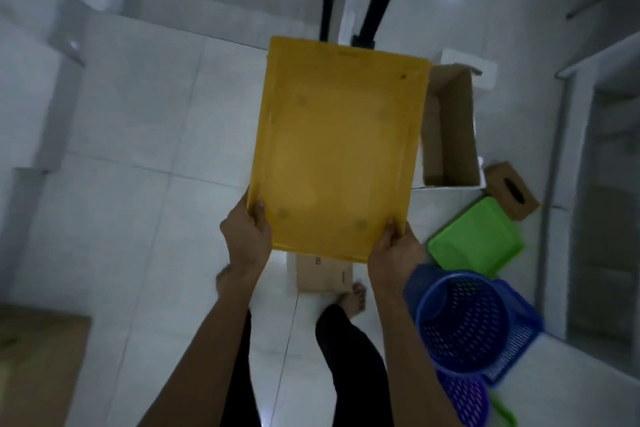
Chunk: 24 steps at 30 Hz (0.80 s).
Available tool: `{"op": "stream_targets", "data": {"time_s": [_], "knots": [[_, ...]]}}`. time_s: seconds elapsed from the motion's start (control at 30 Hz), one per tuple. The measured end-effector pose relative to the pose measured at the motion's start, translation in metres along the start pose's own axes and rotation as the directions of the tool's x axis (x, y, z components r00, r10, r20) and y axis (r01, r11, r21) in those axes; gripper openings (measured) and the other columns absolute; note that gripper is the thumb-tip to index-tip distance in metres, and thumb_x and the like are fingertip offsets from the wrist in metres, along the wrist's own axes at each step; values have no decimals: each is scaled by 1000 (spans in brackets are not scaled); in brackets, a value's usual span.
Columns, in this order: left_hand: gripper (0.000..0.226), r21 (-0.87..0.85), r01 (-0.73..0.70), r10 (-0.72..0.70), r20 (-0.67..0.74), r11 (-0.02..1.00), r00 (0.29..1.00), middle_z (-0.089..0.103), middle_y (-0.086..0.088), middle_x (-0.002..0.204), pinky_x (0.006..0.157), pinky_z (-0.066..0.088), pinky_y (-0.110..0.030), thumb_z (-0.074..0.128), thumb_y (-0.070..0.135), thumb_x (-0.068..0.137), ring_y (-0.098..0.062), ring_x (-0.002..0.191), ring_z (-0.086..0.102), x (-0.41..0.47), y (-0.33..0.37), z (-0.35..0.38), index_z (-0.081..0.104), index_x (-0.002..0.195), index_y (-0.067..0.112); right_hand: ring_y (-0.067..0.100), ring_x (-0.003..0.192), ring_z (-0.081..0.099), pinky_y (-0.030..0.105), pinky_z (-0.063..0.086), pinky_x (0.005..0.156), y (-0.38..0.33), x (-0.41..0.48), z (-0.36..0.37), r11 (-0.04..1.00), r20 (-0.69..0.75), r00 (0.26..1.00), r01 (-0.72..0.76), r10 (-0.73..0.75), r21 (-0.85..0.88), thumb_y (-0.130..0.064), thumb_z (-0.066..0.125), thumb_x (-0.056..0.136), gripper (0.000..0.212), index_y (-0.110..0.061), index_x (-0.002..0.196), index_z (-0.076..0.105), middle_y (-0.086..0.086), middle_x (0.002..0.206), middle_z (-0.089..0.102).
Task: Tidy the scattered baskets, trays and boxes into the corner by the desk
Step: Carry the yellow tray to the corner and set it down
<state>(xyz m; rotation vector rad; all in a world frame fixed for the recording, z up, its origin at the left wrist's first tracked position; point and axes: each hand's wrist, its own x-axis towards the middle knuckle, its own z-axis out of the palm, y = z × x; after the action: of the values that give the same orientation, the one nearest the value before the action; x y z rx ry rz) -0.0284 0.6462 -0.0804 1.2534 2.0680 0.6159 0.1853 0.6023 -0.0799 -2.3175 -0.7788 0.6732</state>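
The person grips the yellow tray (336, 149) by the two corners of its near short edge, the left hand (247, 239) and the right hand (394, 253) each curled round a corner with the thumb on top. The tray is held off the floor in the centre of the frame. All of it lies beyond the grip, its long axis running from the hands toward the top of the frame and tilted slightly right. The open cardboard box (453, 128), green basket (478, 236) and blue basket (464, 322) sit at the right of the frame, nearer the right hand, so I'd expect the far end to swing that way.
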Motion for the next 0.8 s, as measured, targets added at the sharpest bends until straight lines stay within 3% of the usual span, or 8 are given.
{"op": "stream_targets", "data": {"time_s": [0.17, 0.27, 0.37, 0.47, 0.63, 0.7, 0.77, 0.8], "knots": [[29, -135, 193, -203, -67, 972, 977, 67, 3, 100, 75, 43, -22, 59, 28, 98, -16, 88, 61, -62, 55, -192, 65, 124, 18, 2, 51, 40, 11, 25, 45, -108, -108, -87, 978, 199, 964, 195, -177, -72, -34, 45, 104, 38, -8, 88, 68, 4, 70, 63], [44, -239, 334, -348, -17, 912, 937, 62, -2, 124, 80, 44, -27, 62, 49, 93, -17, 102, 57, -76, 58, -284, 55, 128, 25, 3, 46, 36, 21, 25, 46, -160, -157, -102, 933, 264, 899, 361, -348, 0, -34, 44, 102, 39, -28, 63, 43, -10, 52, 41], [61, -183, 289, -295, -8, 940, 955, 57, -9, 137, 88, 43, -32, 56, 39, 99, -29, 111, 60, -73, 26, -356, 33, 154, 23, -1, 44, 36, 12, 30, 42, -211, -204, -87, 852, 324, 795, 517, -512, 78, -18, 50, 105, 45, -30, 63, 37, -13, 50, 35], [45, -137, 217, -228, -67, 967, 971, 64, -13, 131, 90, 43, -34, 47, 23, 104, -38, 115, 61, -75, -23, -412, 44, 148, 15, 1, 45, 44, 8, 35, 47, -255, -249, -47, 799, 381, 716, 589, -585, 123, -13, 48, 106, 34, -21, 72, 49, -18, 56, 41], [41, -189, 277, -314, -205, 942, 927, 67, -19, 121, 85, 45, -36, 46, 23, 103, -41, 105, 64, -86, -105, -498, 51, 140, 7, 0, 53, 53, 10, 30, 50, -311, -334, 18, 741, 552, 564, 654, -614, 155, -15, 48, 105, 41, -39, 73, 42, -15, 58, 45], [40, -219, 310, -359, -240, 925, 902, 68, -19, 116, 85, 49, -39, 47, 25, 103, -41, 102, 65, -92, -139, -530, 53, 137, 6, 0, 69, 59, 21, 42, 63, -331, -366, 43, 781, 682, 510, 608, -524, 145, -23, 51, 104, 14, -25, 96, 63, -9, 83, 64], [38, -245, 368, -425, -249, 897, 870, 68, -19, 116, 85, 51, -41, 48, 24, 103, -40, 102, 65, -102, -169, -558, 55, 136, 6, 13, 101, 60, 27, 46, 80, -358, -396, 69, 831, 821, 438, 551, -367, 78, -38, 57, 100, 47, -18, 141, 49, -10, 119, 56], [38, -264, 391, -455, -255, 882, 853, 68, -18, 116, 84, 51, -40, 48, 26, 103, -40, 102, 65, -109, -181, -569, 55, 135, 6, 15, 108, 55, 28, 45, 85, -371, -412, 81, 832, 865, 398, 553, -305, 40, -43, 58, 98, 60, -19, 150, 39, -10, 123, 49]]}}
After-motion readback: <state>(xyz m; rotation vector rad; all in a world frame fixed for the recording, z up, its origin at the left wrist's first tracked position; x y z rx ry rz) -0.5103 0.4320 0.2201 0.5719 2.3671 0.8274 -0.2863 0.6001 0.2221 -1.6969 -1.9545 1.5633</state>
